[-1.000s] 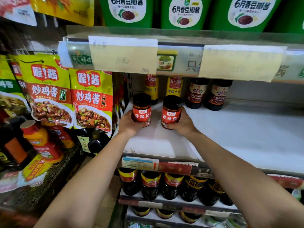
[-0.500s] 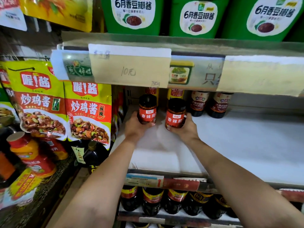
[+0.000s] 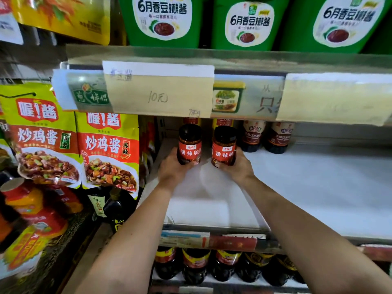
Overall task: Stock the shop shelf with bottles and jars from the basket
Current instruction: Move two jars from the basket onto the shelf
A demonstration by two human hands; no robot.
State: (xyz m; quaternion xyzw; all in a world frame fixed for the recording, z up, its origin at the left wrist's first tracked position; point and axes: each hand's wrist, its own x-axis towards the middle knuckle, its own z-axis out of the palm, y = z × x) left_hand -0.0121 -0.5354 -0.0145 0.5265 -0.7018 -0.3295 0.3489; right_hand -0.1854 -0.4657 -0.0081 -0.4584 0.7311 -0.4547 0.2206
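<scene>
Two dark chili jars with red labels are held upright, side by side, over the white middle shelf (image 3: 318,192). My left hand (image 3: 172,169) grips the left jar (image 3: 189,145) from below and behind. My right hand (image 3: 238,168) grips the right jar (image 3: 224,146) the same way. Both jars are near the shelf's back left, just in front of two yellow-labelled bottles (image 3: 222,122) that are mostly hidden. I cannot tell whether the jar bases touch the shelf. The basket is out of view.
Two dark sauce bottles (image 3: 253,135) stand at the shelf's back, right of the jars. Paper price tags (image 3: 158,91) hang from the shelf above. Sauce pouches (image 3: 110,151) hang to the left. Dark bottles (image 3: 196,266) fill the shelf below. Green tubs (image 3: 163,20) sit on top.
Both hands have pushed the two jars deeper toward the back of the shelf, closer to the yellow-labelled bottles. The camera has moved closer and tilted slightly.
</scene>
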